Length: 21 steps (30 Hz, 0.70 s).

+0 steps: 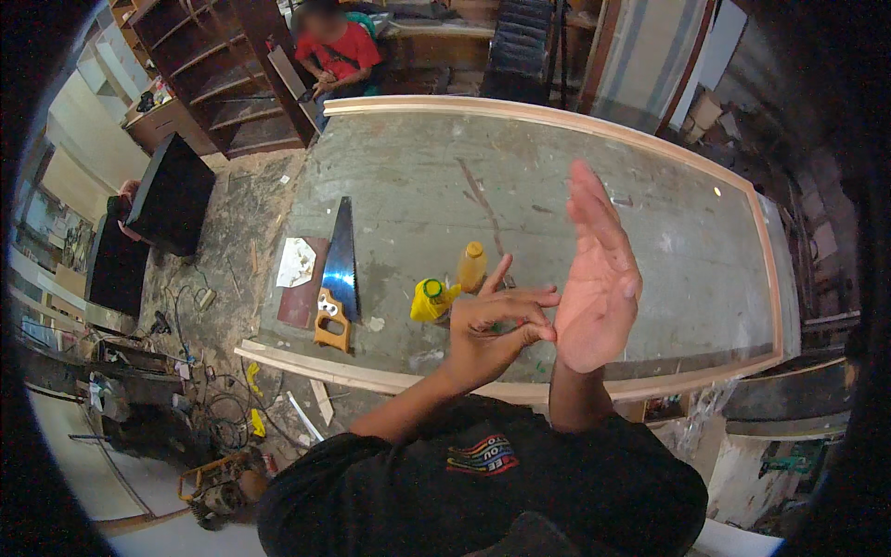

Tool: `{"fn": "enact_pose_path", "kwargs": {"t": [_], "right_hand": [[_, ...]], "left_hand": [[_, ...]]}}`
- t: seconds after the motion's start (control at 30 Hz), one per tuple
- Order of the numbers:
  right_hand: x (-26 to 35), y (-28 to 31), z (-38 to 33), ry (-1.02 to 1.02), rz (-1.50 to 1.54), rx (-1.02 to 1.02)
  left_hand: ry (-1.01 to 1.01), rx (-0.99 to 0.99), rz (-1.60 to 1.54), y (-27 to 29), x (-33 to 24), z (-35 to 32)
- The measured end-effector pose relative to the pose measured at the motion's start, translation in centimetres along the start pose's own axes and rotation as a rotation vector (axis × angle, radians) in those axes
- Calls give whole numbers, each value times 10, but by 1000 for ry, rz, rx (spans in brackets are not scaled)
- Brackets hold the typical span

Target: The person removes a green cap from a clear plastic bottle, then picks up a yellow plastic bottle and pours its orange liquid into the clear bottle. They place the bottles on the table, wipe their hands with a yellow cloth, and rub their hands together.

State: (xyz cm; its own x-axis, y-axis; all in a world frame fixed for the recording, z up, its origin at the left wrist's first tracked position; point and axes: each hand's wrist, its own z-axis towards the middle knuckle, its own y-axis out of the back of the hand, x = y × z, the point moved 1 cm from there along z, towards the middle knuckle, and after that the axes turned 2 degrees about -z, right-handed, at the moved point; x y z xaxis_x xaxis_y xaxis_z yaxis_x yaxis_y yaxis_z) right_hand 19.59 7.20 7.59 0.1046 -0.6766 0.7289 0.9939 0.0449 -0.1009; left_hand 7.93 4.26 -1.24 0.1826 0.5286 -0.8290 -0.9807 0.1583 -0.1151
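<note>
Above the table, my right hand (599,288) is raised with its fingers stretched out and its palm showing. My left hand (497,330) meets the edge of that palm, thumb and forefinger pinched together while another finger sticks up. Whatever the pinch may hold is too small to make out. Just beyond my left hand stand a yellow bottle with a green cap (429,302) and a bottle of amber colour (471,265). Further left lies a handsaw (340,269) with a wooden handle, beside a reddish-brown board (297,306) carrying a white piece (297,263).
Pale wooden strips (520,113) edge the large grey-green tabletop (399,176). A person in a red shirt (343,56) sits beyond its far left corner. Cables (227,408) and scraps litter the floor at left, near a compressor-like machine (223,487). A shelf unit (227,79) stands behind.
</note>
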Motion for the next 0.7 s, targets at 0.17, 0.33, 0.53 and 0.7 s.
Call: {"fn": "enact_pose_path", "kwargs": {"t": [0.17, 0.33, 0.53, 0.7], "right_hand": [[2, -3, 4, 75, -60, 15], [1, -8, 6, 51, 14, -35], [2, -3, 2, -38, 29, -93], [18, 2, 8, 34, -259, 114]], "left_hand": [[-96, 35, 49, 7, -4, 3], [37, 126, -132, 12, -15, 14], [142, 187, -816, 15, -34, 25], [62, 232, -630, 27, -42, 30]]}}
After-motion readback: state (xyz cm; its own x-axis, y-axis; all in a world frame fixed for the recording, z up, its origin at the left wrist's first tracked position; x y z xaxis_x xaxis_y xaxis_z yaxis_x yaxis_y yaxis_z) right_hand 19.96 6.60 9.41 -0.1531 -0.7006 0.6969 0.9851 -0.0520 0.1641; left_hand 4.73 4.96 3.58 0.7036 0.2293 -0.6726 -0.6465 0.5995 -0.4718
